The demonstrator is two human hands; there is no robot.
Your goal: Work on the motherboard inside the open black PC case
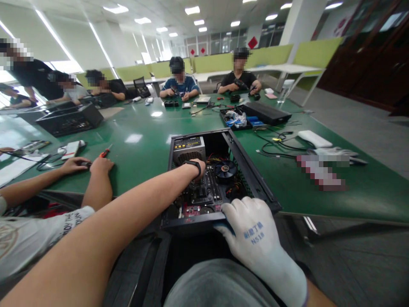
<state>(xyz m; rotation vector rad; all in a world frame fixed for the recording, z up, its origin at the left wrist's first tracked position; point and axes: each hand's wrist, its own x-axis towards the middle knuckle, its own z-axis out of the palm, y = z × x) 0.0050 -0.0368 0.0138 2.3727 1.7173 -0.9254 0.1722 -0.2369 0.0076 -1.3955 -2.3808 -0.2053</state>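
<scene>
An opened black computer case lies on its side at the table's near edge, with its inside facing up. My left hand, bare with a black wristband, reaches down into it beside the power supply; its fingers are hidden, so I cannot see whether they hold anything. Near that hand are the motherboard and a round black fan. My right hand, in a white work glove, grips the near edge of the case, fingers over the rim and thumb below.
On the green table, a co-worker's hands at left are near a red-handled screwdriver. Right of the case lie black cables, white gloves and a parts tray. Several people work with other computer parts farther back.
</scene>
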